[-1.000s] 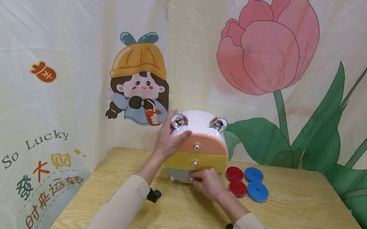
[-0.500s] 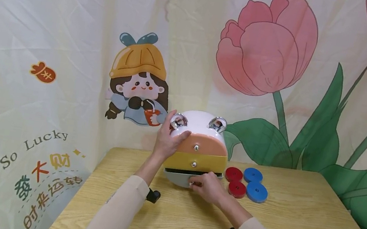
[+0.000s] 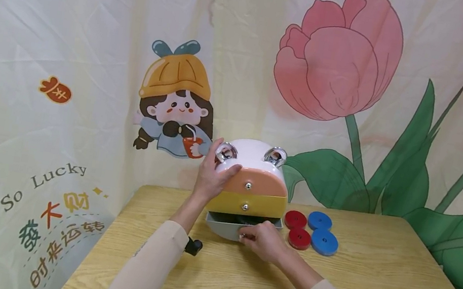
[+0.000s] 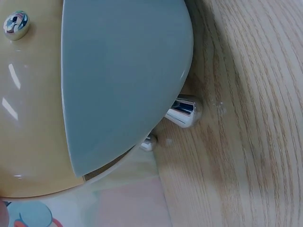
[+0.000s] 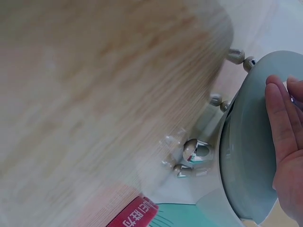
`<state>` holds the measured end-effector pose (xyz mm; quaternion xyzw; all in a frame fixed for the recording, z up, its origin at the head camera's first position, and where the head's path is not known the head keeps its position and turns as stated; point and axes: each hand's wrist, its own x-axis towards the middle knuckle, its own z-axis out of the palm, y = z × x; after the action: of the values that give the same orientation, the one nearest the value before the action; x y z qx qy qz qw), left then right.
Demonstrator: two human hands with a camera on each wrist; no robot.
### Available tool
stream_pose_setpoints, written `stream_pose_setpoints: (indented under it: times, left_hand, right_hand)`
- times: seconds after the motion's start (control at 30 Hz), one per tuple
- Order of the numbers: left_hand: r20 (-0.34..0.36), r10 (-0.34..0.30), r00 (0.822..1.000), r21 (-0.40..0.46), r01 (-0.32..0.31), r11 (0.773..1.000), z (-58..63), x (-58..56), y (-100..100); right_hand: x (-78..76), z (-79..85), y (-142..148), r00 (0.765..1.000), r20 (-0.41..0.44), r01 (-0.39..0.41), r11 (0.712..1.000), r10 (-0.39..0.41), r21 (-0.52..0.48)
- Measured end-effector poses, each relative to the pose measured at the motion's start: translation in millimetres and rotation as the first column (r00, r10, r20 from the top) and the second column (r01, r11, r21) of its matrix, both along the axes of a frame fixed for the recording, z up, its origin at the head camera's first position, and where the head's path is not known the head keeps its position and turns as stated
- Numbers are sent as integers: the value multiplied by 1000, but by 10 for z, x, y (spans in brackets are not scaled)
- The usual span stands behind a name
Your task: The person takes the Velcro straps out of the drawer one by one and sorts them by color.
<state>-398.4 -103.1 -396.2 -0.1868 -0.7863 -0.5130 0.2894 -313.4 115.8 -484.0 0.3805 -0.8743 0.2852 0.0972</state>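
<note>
A small drawer cabinet (image 3: 252, 155) with a white top and ring-shaped chrome ears stands at the back of the table. Its orange and yellow drawers are closed, while the grey bottom drawer (image 3: 221, 229) is pulled partway out, showing a dark interior with contents too shaded to make out. My left hand (image 3: 212, 177) grips the cabinet's upper left side, thumb on the front edge. With my right hand (image 3: 265, 242) I pinch the grey drawer's silver knob (image 3: 241, 236). In the left wrist view, the grey drawer front (image 4: 125, 85) juts out beside a chrome foot (image 4: 183, 111).
Two red rolls (image 3: 299, 238) and two blue rolls (image 3: 324, 242) lie flat right of the cabinet. The wooden table (image 3: 395, 284) reaches back to a printed cloth (image 3: 247, 42). Black camera mounts hang at both wrists.
The grey bottom drawer has slid from closed to partly open as my right hand drew its knob toward me. My left hand has stayed on the cabinet.
</note>
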Motion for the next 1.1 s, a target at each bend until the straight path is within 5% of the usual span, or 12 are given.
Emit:
stream_pose_setpoints:
  times: [0.23, 0.7, 1.1]
  left_hand:
    - [20, -3, 1000, 1, 3, 1000, 10, 12, 7]
    - [14, 11, 1000, 2, -11, 1000, 2, -2, 19]
    - [10, 0, 1000, 2, 0, 1000, 12, 14, 18]
  right_hand:
    - [31, -29, 12, 997, -60, -41, 999, 39, -26]
    - [172, -2, 16, 1000, -4, -22, 1000, 22, 13]
    - [247, 8, 36, 996, -61, -64, 998, 65, 13]
